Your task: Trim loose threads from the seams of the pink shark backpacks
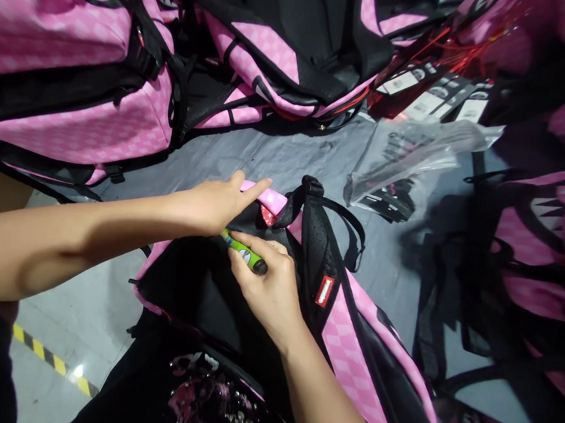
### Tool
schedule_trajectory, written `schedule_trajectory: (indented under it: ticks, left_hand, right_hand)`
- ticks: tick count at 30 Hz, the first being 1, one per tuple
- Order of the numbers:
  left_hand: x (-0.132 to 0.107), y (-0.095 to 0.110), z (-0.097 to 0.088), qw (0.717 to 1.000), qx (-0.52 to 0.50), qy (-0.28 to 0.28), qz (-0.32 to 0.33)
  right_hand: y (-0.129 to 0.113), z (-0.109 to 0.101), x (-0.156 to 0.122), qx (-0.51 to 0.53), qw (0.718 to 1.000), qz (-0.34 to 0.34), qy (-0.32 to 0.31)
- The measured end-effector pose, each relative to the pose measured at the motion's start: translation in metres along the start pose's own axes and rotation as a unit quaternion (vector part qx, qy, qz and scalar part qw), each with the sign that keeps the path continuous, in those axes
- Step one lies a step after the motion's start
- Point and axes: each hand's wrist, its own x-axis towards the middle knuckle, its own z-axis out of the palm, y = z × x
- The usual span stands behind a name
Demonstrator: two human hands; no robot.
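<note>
A pink-checked and black backpack (356, 357) lies in front of me, its black padded back panel facing up. My left hand (222, 200) grips its upper edge, the thumb stretched along the pink fabric and the other fingers partly hidden behind. In my right hand (272, 282) is a green marker pen (244, 253) with a black end. Its tip reaches under my left palm, where I cannot see what it touches. Beside the hands is a black shoulder strap (322, 241) with a red label (324, 291). A small red tag (267, 215) shows near the pink edge.
More pink backpacks stand at the left (138, 119) and back (275, 58), and others lie at the right (544, 238). A clear plastic bag (398, 172) with black pieces inside rests on the grey table (287, 153), near several black-and-white tags (438, 97). Yellow-black tape (50, 356) marks the floor.
</note>
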Motion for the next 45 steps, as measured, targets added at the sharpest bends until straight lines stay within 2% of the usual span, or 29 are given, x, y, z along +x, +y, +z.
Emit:
schedule_trajectory:
  ticks: [3,5,10,12,14,15,16,18,20,21,22,23,24,25,27,29,31,33,36,40,43,45]
  left_hand:
    - [0.002,-0.001,0.002,1.0,-0.004,0.004,0.003]
    - [0.003,-0.001,0.002,1.0,-0.007,0.005,0.0]
    - [0.0,-0.003,0.004,1.0,0.0,0.02,0.005]
    - [-0.003,-0.005,0.008,0.999,0.003,0.033,0.004]
    - [-0.002,-0.009,0.013,0.999,0.01,0.046,0.005]
    - [-0.001,-0.012,0.015,0.999,0.013,0.05,0.009]
    - [0.001,-0.014,0.018,0.998,0.016,0.053,0.013]
    - [0.003,-0.018,0.021,0.998,0.016,0.057,0.021]
    - [0.005,-0.019,0.023,0.997,0.009,0.068,0.025]
    - [0.005,-0.019,0.024,0.997,0.006,0.071,0.025]
    - [0.006,-0.018,0.025,0.997,0.004,0.074,0.025]
    - [0.006,-0.018,0.026,0.997,0.004,0.075,0.022]
    - [0.006,-0.018,0.027,0.997,0.006,0.074,0.019]
    - [0.006,-0.017,0.028,0.997,0.008,0.073,0.017]
    - [0.005,-0.018,0.03,0.997,0.007,0.079,0.017]
    - [0.004,-0.018,0.033,0.996,0.0,0.087,0.021]
    - [0.003,-0.019,0.035,0.996,-0.01,0.09,0.023]
    - [0.004,-0.019,0.036,0.996,-0.018,0.084,0.021]
    - [0.005,-0.018,0.034,0.996,-0.019,0.081,0.012]
    - [0.006,-0.015,0.027,0.998,-0.005,0.063,-0.001]
    - [0.005,-0.012,0.019,0.999,0.004,0.045,-0.007]
    - [0.005,-0.009,0.017,0.999,0.008,0.044,-0.011]
  right_hand:
    - [0.0,-0.002,-0.001,-0.01,1.0,0.001,0.014]
    - [0.001,-0.002,0.0,-0.002,1.0,-0.003,0.001]
    - [0.0,0.006,0.003,0.013,1.0,0.013,0.01]
    - [-0.004,0.005,0.005,0.051,0.998,0.02,-0.034]
    - [-0.009,-0.008,0.006,0.106,0.989,0.051,-0.085]
    - [-0.013,-0.02,0.005,0.13,0.985,0.069,-0.089]
    - [-0.016,-0.035,0.003,0.148,0.983,0.08,-0.074]
    - [-0.018,-0.074,-0.001,0.158,0.985,0.072,0.021]
    - [-0.004,-0.116,0.001,0.099,0.981,0.044,0.158]
    - [0.01,-0.135,0.007,0.034,0.975,0.031,0.216]
    - [0.029,-0.152,0.017,-0.066,0.966,0.027,0.248]
    - [0.052,-0.165,0.029,-0.186,0.954,0.035,0.233]
    - [0.076,-0.175,0.044,-0.324,0.93,0.052,0.164]
    - [0.1,-0.181,0.06,-0.447,0.889,0.076,0.062]
    - [0.142,-0.185,0.092,-0.494,0.866,0.075,-0.009]
    - [0.17,-0.183,0.117,-0.51,0.856,0.066,-0.048]
    - [0.186,-0.177,0.128,-0.529,0.843,0.064,-0.073]
    - [0.194,-0.17,0.125,-0.546,0.83,0.068,-0.088]
    - [0.2,-0.162,0.11,-0.56,0.821,0.074,-0.09]
    - [0.197,-0.165,0.105,-0.54,0.835,0.084,-0.064]
    - [0.182,-0.179,0.11,-0.512,0.854,0.094,-0.016]
    - [0.16,-0.188,0.106,-0.5,0.858,0.105,0.045]
